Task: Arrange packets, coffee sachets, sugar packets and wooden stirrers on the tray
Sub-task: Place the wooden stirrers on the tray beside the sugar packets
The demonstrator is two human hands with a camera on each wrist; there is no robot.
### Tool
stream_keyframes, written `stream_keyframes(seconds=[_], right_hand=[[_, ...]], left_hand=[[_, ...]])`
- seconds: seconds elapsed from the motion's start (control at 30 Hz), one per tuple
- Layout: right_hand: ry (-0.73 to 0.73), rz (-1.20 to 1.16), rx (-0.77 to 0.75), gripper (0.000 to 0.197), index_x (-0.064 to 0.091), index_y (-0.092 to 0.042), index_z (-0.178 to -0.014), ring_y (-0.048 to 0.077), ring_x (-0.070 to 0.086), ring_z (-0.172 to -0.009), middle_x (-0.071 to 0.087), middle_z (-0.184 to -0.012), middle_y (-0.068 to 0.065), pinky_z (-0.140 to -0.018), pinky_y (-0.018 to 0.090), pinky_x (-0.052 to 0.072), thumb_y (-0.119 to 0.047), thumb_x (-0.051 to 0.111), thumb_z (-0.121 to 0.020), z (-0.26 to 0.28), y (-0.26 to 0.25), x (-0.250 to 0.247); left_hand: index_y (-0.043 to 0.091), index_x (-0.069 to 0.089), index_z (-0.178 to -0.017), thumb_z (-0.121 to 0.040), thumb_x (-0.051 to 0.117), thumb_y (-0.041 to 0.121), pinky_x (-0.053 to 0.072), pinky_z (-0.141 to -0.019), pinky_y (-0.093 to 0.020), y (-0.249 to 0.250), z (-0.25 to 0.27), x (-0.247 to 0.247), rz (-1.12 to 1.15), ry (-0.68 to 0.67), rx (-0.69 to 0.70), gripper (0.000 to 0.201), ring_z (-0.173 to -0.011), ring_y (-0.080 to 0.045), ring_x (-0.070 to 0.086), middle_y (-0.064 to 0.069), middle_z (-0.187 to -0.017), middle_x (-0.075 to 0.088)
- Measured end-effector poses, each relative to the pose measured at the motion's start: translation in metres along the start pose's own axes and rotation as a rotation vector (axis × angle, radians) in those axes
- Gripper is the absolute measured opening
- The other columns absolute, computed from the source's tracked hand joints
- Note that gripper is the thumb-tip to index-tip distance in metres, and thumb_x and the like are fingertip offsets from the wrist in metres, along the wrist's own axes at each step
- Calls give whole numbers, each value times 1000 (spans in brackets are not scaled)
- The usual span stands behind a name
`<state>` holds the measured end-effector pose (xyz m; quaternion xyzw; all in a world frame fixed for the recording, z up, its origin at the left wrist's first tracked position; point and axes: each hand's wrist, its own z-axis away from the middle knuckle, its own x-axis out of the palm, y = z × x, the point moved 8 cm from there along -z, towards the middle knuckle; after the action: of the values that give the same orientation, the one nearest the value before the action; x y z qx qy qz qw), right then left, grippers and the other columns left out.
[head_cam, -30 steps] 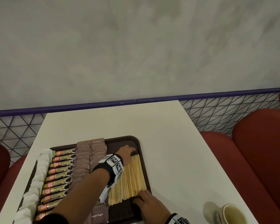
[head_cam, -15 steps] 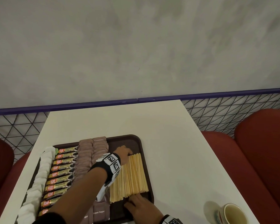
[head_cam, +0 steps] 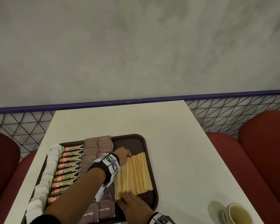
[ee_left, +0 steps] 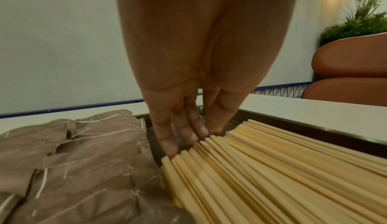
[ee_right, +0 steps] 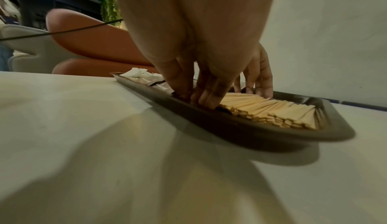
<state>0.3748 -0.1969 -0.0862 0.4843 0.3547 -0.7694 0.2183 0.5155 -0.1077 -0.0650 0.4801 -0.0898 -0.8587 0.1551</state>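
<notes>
- Wooden stirrers [head_cam: 133, 175] lie in a flat fanned row in the tray's [head_cam: 153, 202] right section, sticks running near-to-far.
- Left hand [head_cam: 122, 155]: straight fingers [ee_left: 184, 129] butted against far stick ends; grasping nothing.
- Right hand [head_cam: 134, 206]: fingertips [ee_right: 206, 97] pressed on near ends at the left side; also no grasp.
- Brown sugar packets [head_cam: 97, 147] sit just left of the row.
- Bare tray floor beyond far ends.
- Desk [head_cam: 184, 159] open to the right; cup [head_cam: 238, 214] at near-right corner.
</notes>
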Motion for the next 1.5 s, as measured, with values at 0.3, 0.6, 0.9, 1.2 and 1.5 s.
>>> stream_keyframes(seconds=[0.3, 0.6, 0.9, 1.2, 1.5], right_hand=[[-36, 139, -68, 44, 72, -31, -85, 4, 62, -77, 60, -87, -9, -61, 13, 51, -30, 29, -76, 4, -8, -9], [-115, 21, -183, 46, 43, 3, -132, 37, 33, -125, 37, -132, 23, -103, 47, 34, 1, 47, -86, 2, -16, -22], [-40, -41, -229, 37, 53, -5, -125, 29, 46, -113, 49, -122, 15, -93, 42, 45, -1, 41, -90, -2, -11, -42], [23, 74, -62, 22, 54, -7, -107, 23, 50, -104, 50, -113, 8, -85, 30, 43, -8, 46, -87, -12, 12, -76], [57, 166, 517, 37, 34, -10, -129, 27, 45, -118, 43, -129, 11, -94, 40, 44, -10, 38, -92, 11, 71, -98]], left_hand=[[15, 43, -137, -93, 39, 2, 34, -107, -31, -8, 4, -1, -38, 22, -46, 46, -129, -28, 41, -13, -139, 38], [15, 49, -132, -96, 39, 6, 42, -97, -30, -5, 19, -29, -11, 202, 9, 38, -117, -26, 54, -11, -129, 55], [21, 50, -133, -98, 41, 18, 40, -101, -36, -54, 82, -85, 13, 530, 20, 36, -117, -29, 54, -10, -130, 58], [9, 47, -135, -94, 47, 13, 39, -101, -42, -155, 158, -57, -34, 574, -84, 41, -122, -34, 49, -18, -133, 53], [6, 36, -140, -95, 47, 19, 33, -108, -44, -252, 228, 11, 116, 413, -385, 49, -128, -34, 40, -17, -141, 41]])
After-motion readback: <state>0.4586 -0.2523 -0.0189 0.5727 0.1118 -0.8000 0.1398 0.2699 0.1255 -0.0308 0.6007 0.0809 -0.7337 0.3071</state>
